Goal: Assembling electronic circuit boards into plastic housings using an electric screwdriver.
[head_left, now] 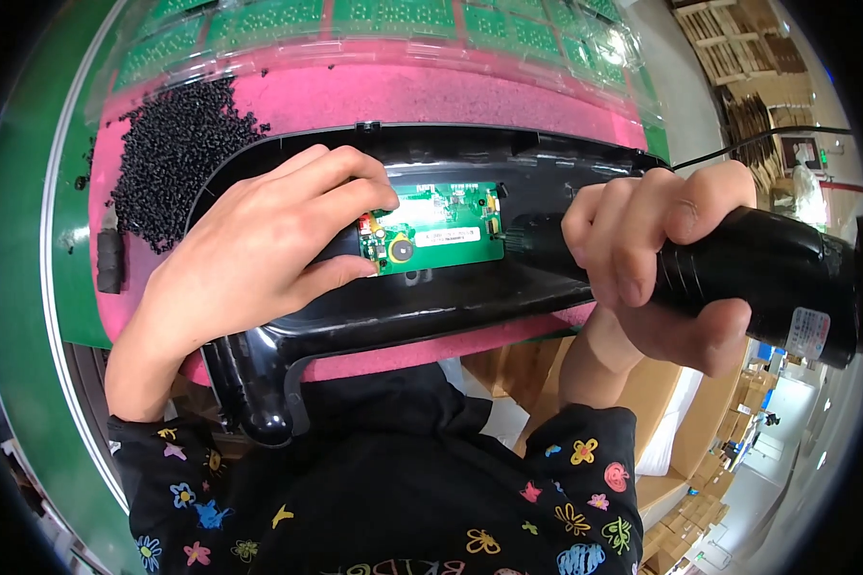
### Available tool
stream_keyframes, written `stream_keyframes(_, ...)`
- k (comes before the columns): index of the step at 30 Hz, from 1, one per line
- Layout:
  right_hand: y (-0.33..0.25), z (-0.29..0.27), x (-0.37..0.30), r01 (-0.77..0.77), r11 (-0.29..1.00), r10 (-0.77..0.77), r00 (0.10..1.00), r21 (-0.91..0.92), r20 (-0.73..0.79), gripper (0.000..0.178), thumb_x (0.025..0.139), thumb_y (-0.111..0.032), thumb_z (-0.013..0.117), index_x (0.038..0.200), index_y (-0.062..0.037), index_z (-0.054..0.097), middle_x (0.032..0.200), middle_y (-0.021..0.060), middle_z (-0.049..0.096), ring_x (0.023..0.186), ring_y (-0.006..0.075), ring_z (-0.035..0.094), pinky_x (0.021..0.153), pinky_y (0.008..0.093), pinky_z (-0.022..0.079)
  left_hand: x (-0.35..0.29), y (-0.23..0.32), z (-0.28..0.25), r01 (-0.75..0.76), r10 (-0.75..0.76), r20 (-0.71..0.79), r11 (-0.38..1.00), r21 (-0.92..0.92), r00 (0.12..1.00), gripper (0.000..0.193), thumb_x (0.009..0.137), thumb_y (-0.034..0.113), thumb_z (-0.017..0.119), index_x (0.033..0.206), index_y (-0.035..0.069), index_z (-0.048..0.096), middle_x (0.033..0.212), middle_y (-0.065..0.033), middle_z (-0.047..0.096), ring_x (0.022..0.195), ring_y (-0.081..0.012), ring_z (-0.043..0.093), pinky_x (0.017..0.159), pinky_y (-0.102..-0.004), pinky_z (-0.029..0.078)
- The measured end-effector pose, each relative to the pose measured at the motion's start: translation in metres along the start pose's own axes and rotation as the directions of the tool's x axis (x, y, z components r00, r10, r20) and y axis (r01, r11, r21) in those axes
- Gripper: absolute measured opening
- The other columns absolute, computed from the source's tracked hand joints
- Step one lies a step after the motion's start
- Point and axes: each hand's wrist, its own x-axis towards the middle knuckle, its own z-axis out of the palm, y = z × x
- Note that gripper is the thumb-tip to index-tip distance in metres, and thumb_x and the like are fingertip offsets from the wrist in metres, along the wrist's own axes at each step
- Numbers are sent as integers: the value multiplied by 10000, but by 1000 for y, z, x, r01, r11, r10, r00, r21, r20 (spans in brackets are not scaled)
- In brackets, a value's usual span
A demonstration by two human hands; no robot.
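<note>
A green circuit board [460, 251] with a white label and a round buzzer lies inside a glossy black plastic housing [384, 320]. My left hand [259, 240] reaches over the housing's left part, thumb and fingers closed on the board's left end. Wrapped in my right hand [647, 249] is a black corded electric screwdriver [767, 273], held nearly level with its front end toward the left. That end is dark against the housing, so I cannot tell whether its tip touches anything. The housing's handle-like arm [259, 393] points toward me.
Many small black screws [177, 144] are heaped on a pink mat [288, 86] at the far left. A black-wrapped piece [110, 261] lies beside them. Clear trays of green boards [393, 24] line the back. A cable [738, 144] runs off right; cardboard boxes [662, 412] stand at lower right.
</note>
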Motion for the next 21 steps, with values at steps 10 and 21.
stream_keyframes(10,0,2,-4,-4,999,9,995,52,-100,497,884,-481,664,1093,-78,462,686,-1,541,514,111,495,567,286,406,0,-2,1,-5,5,-8,1000,-13,1000,503,658,52,814,1120,24,615,1165,-108,594,1043,-319,600,857,-408,521)
stream_keyframes(21,8,-2,5,-88,989,90,996,123,-10,524,875,-503,703,1080,-84,464,666,-29,514,494,74,458,522,251,372,-1,0,2,-19,19,-33,1000,18,999,493,656,40,807,1112,25,621,1156,-112,595,1029,-322,601,860,-411,513)
